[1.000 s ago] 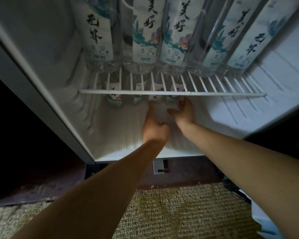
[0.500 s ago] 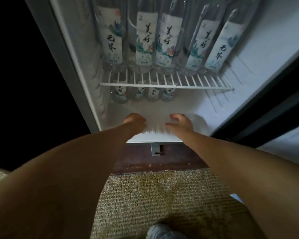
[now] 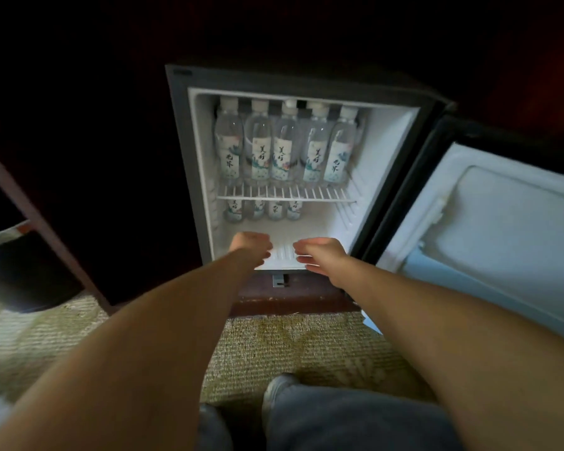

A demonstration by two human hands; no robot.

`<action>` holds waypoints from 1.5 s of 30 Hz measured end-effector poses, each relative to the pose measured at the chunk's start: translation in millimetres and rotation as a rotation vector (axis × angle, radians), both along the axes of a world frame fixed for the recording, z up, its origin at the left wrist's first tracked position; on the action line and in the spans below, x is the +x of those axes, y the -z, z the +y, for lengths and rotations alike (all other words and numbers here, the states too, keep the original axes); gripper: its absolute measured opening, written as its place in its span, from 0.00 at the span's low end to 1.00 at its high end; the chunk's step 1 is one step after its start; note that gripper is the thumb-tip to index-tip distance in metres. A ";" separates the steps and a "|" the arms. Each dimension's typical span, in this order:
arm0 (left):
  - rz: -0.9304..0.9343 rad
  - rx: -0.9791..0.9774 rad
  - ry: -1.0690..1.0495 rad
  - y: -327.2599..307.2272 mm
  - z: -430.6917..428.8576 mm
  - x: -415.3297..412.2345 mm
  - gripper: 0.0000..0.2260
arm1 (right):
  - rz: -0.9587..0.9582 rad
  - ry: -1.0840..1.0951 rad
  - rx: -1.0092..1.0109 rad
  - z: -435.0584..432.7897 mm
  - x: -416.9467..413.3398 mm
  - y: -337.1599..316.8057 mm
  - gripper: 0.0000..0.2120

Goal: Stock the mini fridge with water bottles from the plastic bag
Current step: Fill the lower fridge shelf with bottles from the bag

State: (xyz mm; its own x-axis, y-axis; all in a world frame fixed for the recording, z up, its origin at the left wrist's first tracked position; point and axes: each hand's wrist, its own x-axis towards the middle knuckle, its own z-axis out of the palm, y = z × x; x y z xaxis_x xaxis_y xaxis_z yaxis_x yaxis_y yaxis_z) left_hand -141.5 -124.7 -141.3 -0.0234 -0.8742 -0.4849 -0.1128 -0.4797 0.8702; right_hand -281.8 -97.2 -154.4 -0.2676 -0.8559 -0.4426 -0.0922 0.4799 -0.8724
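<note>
You have 1 mini fridge [image 3: 383,151] with 1 open door [image 3: 502,229] and 1 wire shelf [image 3: 284,192]. Count 5 water bottles [image 3: 285,151] in the shelf's front row; any behind cannot be counted. Count 4 lower bottles [image 3: 275,209] beneath. 2 hands show: 1 left hand [image 3: 249,244], 1 right hand [image 3: 319,252].

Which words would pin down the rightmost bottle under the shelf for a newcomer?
Find the open mini fridge and its white wire shelf. Four bottles stand beneath it at the back. The rightmost bottle ends that row, with only bare white fridge floor to its right.
</note>
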 end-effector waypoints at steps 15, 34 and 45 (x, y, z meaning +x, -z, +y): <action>0.334 -0.170 -0.273 -111.9 114.0 65.3 0.04 | -0.298 -0.096 -0.286 113.0 84.7 -142.8 0.04; -0.173 -0.313 -0.146 -90.1 99.0 154.4 0.09 | -0.087 -0.197 -0.186 69.2 139.5 -118.2 0.11; -0.217 -0.178 -0.225 -101.4 154.1 280.3 0.08 | -0.172 -0.368 -0.117 70.5 222.0 -116.6 0.10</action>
State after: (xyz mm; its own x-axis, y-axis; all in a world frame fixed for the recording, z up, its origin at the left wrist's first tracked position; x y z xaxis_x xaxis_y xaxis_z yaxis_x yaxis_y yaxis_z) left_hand 138.8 29.5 -39.9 0.2660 -0.9171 -0.2970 -0.2127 -0.3563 0.9098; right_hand -59.8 -26.8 -37.8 0.1346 -0.9278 -0.3479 -0.0868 0.3387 -0.9369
